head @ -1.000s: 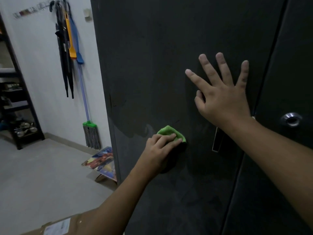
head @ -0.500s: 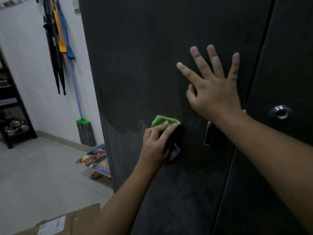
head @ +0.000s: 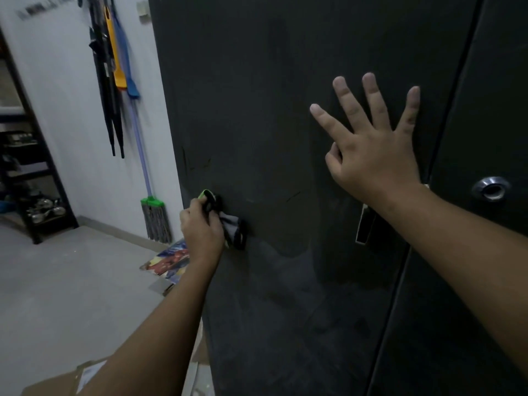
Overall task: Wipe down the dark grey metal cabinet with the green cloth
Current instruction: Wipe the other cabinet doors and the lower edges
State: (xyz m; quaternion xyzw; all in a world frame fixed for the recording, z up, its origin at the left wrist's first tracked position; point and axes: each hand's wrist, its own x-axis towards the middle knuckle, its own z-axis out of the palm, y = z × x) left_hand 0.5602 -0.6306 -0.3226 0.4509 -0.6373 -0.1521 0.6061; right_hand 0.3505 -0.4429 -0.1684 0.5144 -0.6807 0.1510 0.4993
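Note:
The dark grey metal cabinet (head: 271,110) fills the middle and right of the head view. My left hand (head: 201,230) is shut on the green cloth (head: 225,218), bunched and dirty grey on its underside, and presses it against the cabinet door near its left edge. My right hand (head: 371,158) lies flat on the door with fingers spread, just above the door handle (head: 363,227). The upper door looks darker and wiped; below the cloth the surface is dull and dusty.
A round lock (head: 491,189) sits on the right door. A mop (head: 151,207) and hanging umbrellas (head: 108,81) are against the white wall at left. A black shelf (head: 31,172) stands far left. Colourful printed sheets (head: 171,261) and a cardboard box (head: 65,378) lie on the floor.
My left hand has slid the cloth leftward across the door to its left edge, extending the wiped band. My right hand stays pressed flat on the door.

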